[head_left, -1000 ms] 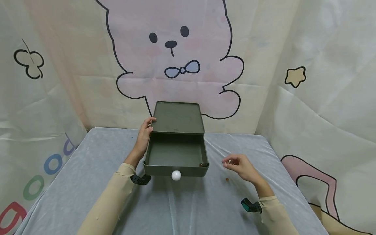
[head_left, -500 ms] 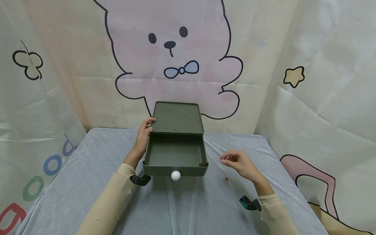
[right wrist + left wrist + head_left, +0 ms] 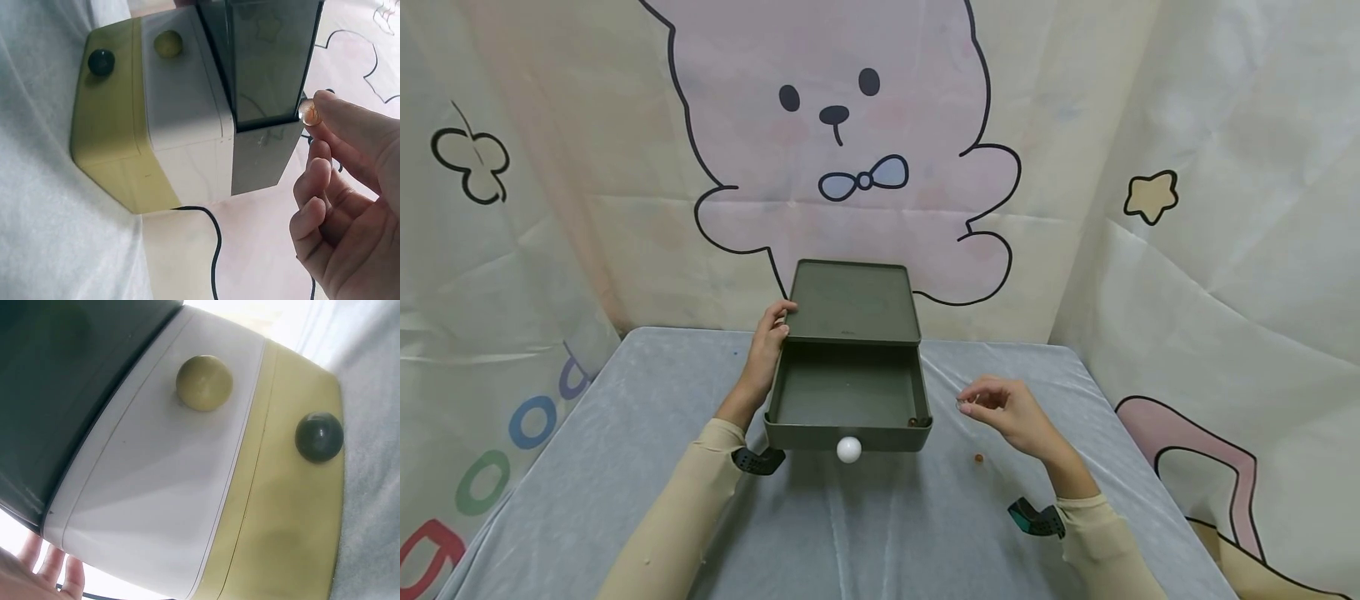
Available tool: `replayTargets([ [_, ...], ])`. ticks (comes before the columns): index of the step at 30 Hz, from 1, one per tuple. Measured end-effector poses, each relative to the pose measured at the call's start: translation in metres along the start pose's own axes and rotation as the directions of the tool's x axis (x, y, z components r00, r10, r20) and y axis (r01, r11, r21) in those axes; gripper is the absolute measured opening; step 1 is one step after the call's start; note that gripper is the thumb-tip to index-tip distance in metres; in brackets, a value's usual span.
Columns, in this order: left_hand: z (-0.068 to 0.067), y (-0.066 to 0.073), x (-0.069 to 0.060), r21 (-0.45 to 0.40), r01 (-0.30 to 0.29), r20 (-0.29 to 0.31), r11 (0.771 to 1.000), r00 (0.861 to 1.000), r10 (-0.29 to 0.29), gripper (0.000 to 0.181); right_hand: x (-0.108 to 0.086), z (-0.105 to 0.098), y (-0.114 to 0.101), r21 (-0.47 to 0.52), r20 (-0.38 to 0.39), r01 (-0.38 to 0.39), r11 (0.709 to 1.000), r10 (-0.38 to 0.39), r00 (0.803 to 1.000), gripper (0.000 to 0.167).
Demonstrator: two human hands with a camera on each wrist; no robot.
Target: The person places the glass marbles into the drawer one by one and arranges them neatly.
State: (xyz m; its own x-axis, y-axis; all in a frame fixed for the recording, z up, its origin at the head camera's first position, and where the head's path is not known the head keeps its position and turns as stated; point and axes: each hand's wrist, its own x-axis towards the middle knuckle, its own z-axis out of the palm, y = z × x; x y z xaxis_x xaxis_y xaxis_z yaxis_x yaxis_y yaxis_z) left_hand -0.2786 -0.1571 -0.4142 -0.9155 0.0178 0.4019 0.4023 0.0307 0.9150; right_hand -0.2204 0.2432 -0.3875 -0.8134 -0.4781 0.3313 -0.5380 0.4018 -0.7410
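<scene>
A stacked drawer cabinet has a dark green top tier (image 3: 855, 300), a white middle tier (image 3: 150, 469) and a yellow bottom tier (image 3: 281, 525). Its green top drawer (image 3: 850, 437), with a white knob (image 3: 849, 450), is pulled out. Small brown pieces (image 3: 914, 422) lie in the drawer's front right corner. My left hand (image 3: 766, 350) rests against the cabinet's left side, fingers touching it. To the right of the drawer, my right hand (image 3: 1009, 415) pinches a small, clear, round marble-like piece (image 3: 309, 113) between thumb and forefinger, above the table.
A small orange-brown piece (image 3: 979, 458) lies on the grey cloth-covered table (image 3: 1000, 550), below my right hand. Printed curtains (image 3: 1075, 150) hang behind and beside the table. A black cord (image 3: 215, 250) shows beyond the cabinet in the right wrist view.
My right hand has moved slightly left and up toward the drawer, with the clear piece still pinched. The left hand and cabinet have stayed in place.
</scene>
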Motion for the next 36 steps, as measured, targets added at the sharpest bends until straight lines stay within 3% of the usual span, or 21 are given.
replayTargets([
  [9,0.0,0.001,-0.001,0.003,-0.001,-0.001,1.0,1.0,0.001,0.045,0.002,0.003,-0.013,0.02,-0.01,0.067,0.998,-0.067,0.998,0.012],
  [20,0.0,0.0,-0.001,0.006,0.003,0.004,1.0,1.0,-0.003,0.046,0.006,0.005,-0.026,0.036,-0.038,0.099,0.994,-0.097,0.995,0.012],
  [36,-0.001,0.001,0.0,0.004,0.002,0.003,1.0,1.0,-0.002,0.045,0.017,0.011,-0.042,0.062,-0.047,0.2,0.978,-0.197,0.979,0.012],
])
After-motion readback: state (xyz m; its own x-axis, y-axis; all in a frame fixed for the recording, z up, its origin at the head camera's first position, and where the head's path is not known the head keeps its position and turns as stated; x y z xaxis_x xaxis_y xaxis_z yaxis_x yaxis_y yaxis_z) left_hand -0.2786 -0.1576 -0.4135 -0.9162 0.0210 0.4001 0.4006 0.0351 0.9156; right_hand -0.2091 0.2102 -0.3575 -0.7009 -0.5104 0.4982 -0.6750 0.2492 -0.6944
